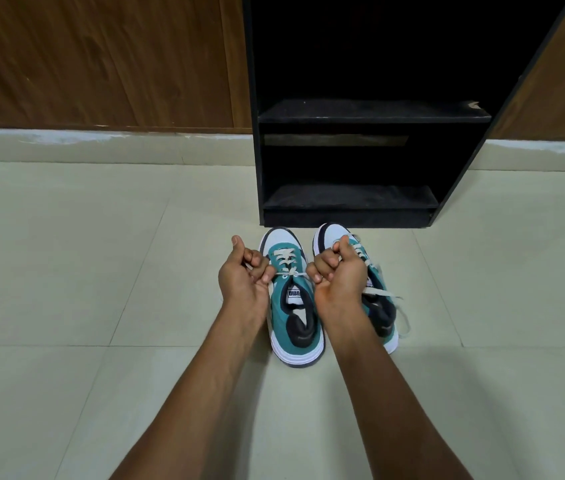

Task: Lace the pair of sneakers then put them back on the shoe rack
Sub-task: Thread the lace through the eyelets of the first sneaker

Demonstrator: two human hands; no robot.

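Two teal, white and black sneakers stand side by side on the floor, toes toward the black shoe rack. The left sneaker has a cream lace crossed through its eyelets and stretched taut sideways over the tongue. My left hand grips one end of that lace and my right hand grips the other, each fist on its own side of the shoe. The right sneaker is partly hidden behind my right hand; its loose lace trails over the collar to the floor.
The rack's two shelves hold nothing. Its open door angles out on the right. Brown wood panels line the wall behind. Pale floor tiles spread around the shoes.
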